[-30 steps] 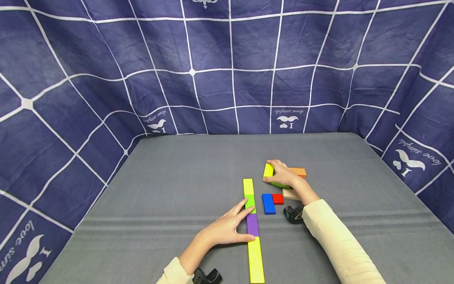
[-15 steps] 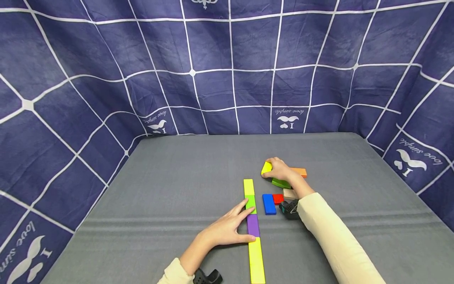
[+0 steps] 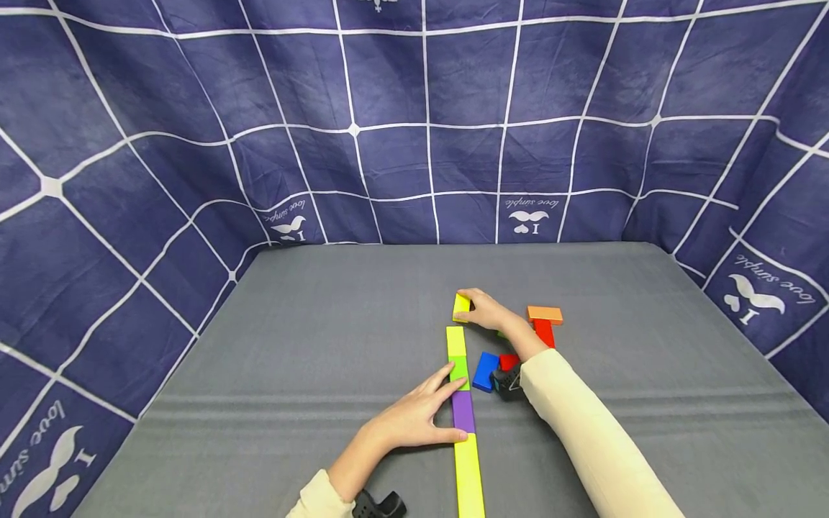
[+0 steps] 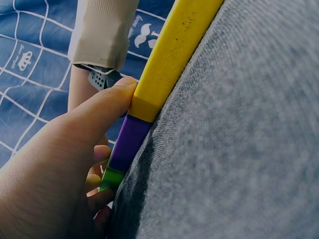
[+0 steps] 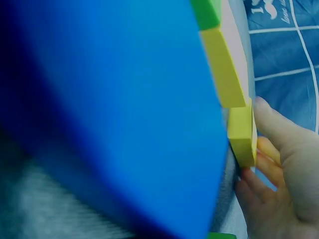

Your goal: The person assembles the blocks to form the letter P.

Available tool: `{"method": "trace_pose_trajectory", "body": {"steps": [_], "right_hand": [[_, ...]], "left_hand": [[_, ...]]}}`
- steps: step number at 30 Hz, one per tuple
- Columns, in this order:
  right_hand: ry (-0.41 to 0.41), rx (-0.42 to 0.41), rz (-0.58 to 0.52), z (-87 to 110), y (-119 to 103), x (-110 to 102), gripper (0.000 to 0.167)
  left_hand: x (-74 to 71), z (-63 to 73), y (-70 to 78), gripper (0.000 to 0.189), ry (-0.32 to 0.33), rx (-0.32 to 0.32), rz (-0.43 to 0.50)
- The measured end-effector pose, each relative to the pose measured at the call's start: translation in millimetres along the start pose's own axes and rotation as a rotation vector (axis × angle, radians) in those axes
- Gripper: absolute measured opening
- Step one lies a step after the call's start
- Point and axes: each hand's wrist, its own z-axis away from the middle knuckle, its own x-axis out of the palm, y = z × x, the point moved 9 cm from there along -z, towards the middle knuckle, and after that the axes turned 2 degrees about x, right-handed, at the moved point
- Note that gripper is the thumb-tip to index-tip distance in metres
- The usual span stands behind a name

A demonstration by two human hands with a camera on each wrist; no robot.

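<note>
My left hand lies along the left side of a straight row of blocks, fingers spread. Its fingertips touch the green block; its thumb is at the joint between the purple block and the long yellow block. A shorter yellow block forms the row's far end. My right hand pinches another yellow block between thumb and fingers, just beyond that end. In the right wrist view the pinched block's end is close to the row's last yellow block.
Right of the row lie a blue block, a small red block, a longer red block and an orange block. My right forearm passes over this group, hiding some. A patterned blue cloth rises behind the grey table.
My right hand has carried the yellow block left, away from the loose blocks to the row's far end. The blue block has turned askew beside my right wrist. My left hand stays in place.
</note>
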Motion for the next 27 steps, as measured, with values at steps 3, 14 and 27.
{"method": "trace_pose_trajectory", "body": {"steps": [3, 14, 27], "right_hand": [[-0.018, -0.005, -0.024, 0.2, -3, 0, 0.048], [-0.041, -0.102, -0.016, -0.2, -15, 8, 0.043], [-0.067, -0.128, -0.004, 7.2, -19, 7, 0.043]], "left_hand": [[-0.4, 0.1, -0.1, 0.077, 0.003, 0.0, -0.005], [-0.5, -0.3, -0.2, 0.077, 0.008, 0.008, -0.008], [-1.5, -0.7, 1.7, 0.077, 0.013, 0.019, -0.016]]}}
